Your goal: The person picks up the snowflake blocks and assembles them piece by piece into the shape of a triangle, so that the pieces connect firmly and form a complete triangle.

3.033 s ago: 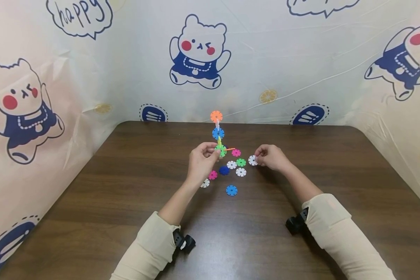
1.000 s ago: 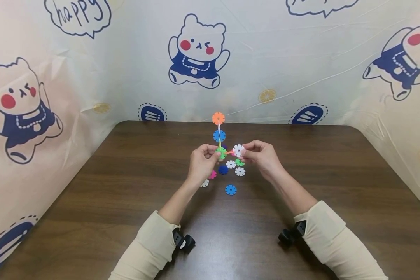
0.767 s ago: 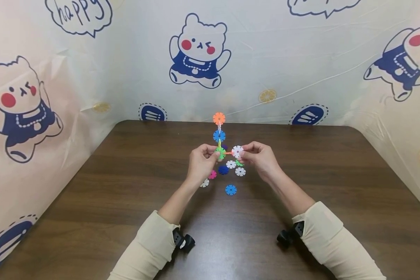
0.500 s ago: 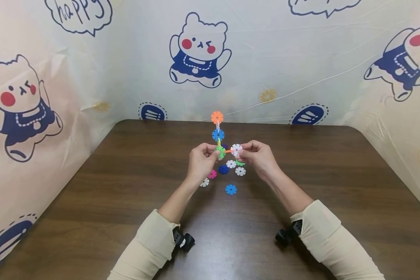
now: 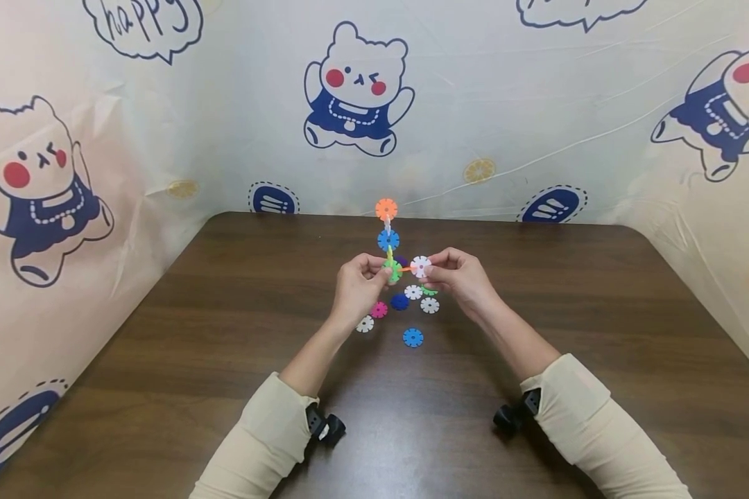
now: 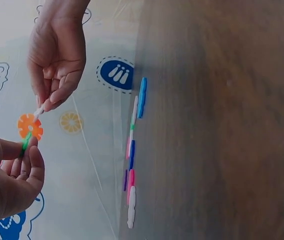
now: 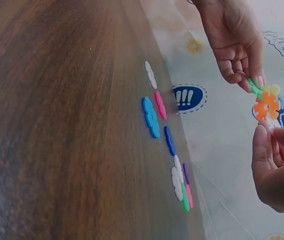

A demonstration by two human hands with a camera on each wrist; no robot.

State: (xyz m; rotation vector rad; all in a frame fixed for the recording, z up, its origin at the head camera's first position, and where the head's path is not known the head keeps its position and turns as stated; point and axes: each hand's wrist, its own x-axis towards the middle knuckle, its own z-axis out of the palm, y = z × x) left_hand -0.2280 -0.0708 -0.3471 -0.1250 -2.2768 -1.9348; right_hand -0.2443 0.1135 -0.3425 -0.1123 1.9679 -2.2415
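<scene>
My left hand (image 5: 360, 287) pinches a green notched plastic disc (image 5: 393, 270) between thumb and fingers. From it rises a chain of linked discs: a yellow one (image 5: 390, 254) edge-on, a blue one (image 5: 388, 240), a pale one edge-on and an orange one (image 5: 385, 209) on top. Another orange disc (image 7: 268, 106) sticks out sideways from the green disc; the right wrist view shows its face. On its other side, my right hand (image 5: 465, 277) pinches a white disc (image 5: 421, 267), whose edge meets the orange disc's rim. In the left wrist view fingers partly cover the white disc.
Loose discs lie flat on the brown table (image 5: 225, 333) below the hands: white (image 5: 365, 324), pink (image 5: 379, 310), dark blue (image 5: 400, 301), light blue (image 5: 413, 337) and others. A green one (image 5: 429, 290) is partly hidden. A patterned sheet (image 5: 449, 104) stands behind the table.
Three seconds ago the right hand held the white disc apart, farther right. It has brought it left against the orange disc, then slightly closer in the last second. The left hand stays nearly still.
</scene>
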